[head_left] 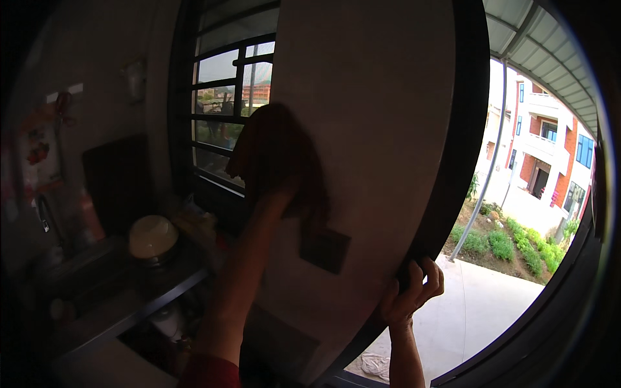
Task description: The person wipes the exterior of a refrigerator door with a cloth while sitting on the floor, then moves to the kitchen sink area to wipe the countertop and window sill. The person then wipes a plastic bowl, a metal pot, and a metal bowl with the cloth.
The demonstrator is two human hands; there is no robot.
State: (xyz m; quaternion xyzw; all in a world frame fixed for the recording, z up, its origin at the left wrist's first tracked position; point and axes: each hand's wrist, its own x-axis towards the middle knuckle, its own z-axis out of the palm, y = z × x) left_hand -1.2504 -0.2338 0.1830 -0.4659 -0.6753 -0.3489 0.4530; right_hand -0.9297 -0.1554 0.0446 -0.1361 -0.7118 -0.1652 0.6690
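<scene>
My left arm reaches up to the pale wall beside the window. A dark reddish cloth hangs around my left hand, which holds it against the wall near the window's edge. The cloth and deep shadow hide most of those fingers. Lower right, my right hand has its fingers hooked around the edge of the dark door frame. Under the cloth, a dark square plate, perhaps a switch plate, sits on the wall.
A barred window is left of the wall. A counter at left carries a rounded pale-topped appliance; a tap stands farther left. Through the doorway lie pale paving and a crumpled cloth.
</scene>
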